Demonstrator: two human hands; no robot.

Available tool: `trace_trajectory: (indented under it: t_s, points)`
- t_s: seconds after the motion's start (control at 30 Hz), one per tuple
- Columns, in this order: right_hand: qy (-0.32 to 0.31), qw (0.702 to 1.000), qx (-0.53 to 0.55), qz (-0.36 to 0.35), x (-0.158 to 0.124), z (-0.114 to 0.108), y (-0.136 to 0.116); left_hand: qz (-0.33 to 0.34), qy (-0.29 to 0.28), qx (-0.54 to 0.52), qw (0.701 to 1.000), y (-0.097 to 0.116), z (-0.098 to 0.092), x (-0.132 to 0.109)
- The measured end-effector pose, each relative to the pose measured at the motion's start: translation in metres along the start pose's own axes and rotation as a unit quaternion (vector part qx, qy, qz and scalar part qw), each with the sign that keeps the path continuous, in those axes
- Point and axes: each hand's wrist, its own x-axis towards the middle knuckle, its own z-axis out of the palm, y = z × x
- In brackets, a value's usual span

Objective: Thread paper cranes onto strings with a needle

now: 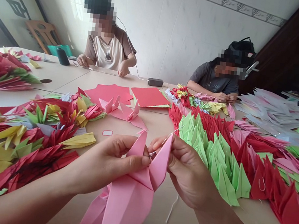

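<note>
A pink origami crane point(131, 200) is held up in front of me between both hands, its two narrow points upright. My left hand point(123, 155) is closed on its left point, thumb on the near side. With fingers pinched, my right hand point(188, 170) grips the right point and a white string point(167, 137) running beside it. A length of that string hangs below my right hand. The exact spot where the fingertips meet is partly hidden by the paper. Two more pink cranes point(131, 114) rest on the table just beyond my hands.
Piles of folded coloured paper point(43, 121) lie at left. Rows of green folded pieces point(214, 159) and red ones point(280, 198) stand at right. Red paper sheets point(151, 97) and a black box point(155, 82) lie farther back. Two people sit across the table point(72, 81).
</note>
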Motion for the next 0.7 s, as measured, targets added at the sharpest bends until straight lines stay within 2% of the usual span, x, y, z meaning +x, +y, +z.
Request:
trace_trajectory:
  t_s: [0.13,0.27,0.4,0.47,0.6,0.7]
  points:
    - [0.024,0.999,0.037,-0.001,0.000,0.003,-0.002,0.015,-0.011,0.028,0.999,0.001,-0.002,-0.001]
    - [0.044,0.994,0.088,0.042,0.002,0.005,-0.002,0.037,-0.023,0.050,0.998,0.002,-0.003,0.000]
    - [0.072,0.987,0.133,0.062,0.008,-0.001,0.002,0.018,-0.030,0.054,0.998,0.004,-0.004,0.002]
    - [0.096,0.982,0.152,0.053,0.012,-0.006,0.001,0.011,-0.011,0.045,0.999,0.005,-0.005,0.004]
    - [0.188,0.968,0.159,0.041,0.017,-0.018,-0.015,0.039,0.054,0.043,0.997,0.002,-0.013,0.011]
    - [0.277,0.947,0.164,0.016,0.019,-0.023,-0.034,0.060,0.053,0.092,0.993,-0.001,-0.019,0.016]
